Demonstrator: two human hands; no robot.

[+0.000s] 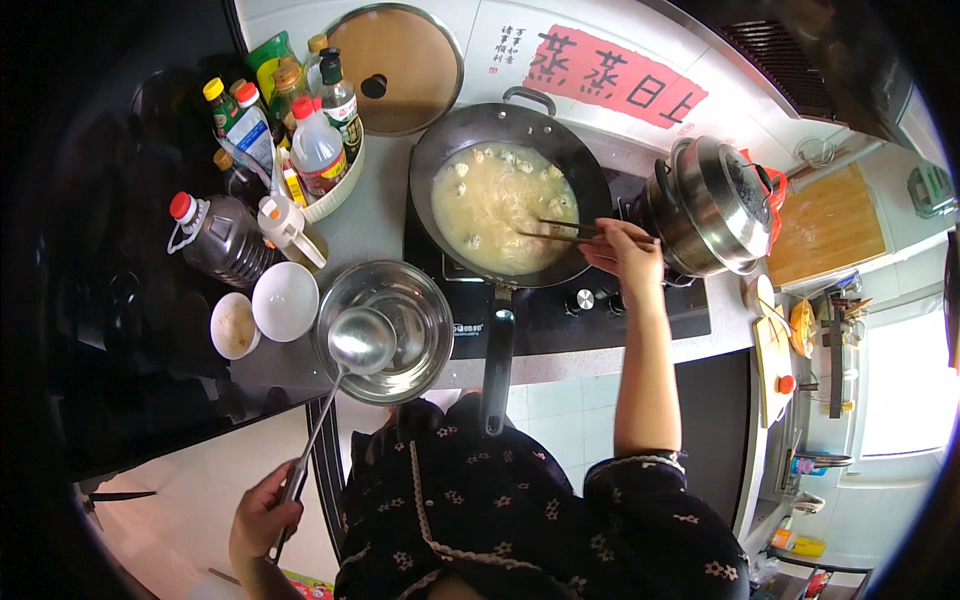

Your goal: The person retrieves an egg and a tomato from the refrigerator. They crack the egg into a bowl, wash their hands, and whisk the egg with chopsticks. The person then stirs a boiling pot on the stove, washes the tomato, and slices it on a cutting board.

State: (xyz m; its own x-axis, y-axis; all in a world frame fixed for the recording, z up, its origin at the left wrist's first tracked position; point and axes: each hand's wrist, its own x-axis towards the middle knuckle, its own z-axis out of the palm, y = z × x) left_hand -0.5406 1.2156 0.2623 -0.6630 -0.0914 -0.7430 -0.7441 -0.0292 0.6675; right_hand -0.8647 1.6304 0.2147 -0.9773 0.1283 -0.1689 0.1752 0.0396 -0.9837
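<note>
A black wok stands on the gas stove, filled with cloudy, yellowish broth that holds noodle-like strands and several pale lumps with dark specks. My right hand grips a pair of dark wooden chopsticks, whose tips dip into the broth. Down at the left, my left hand is closed around the handle of a metal ladle. The ladle's bowl is over a stainless steel basin on the counter, left of the wok's long handle.
Two white bowls, a pitcher and a dark plastic jug stand left of the basin. Behind them is a tray of seasoning bottles. A glass lid leans on the wall. A steel steamer pot stands at the right.
</note>
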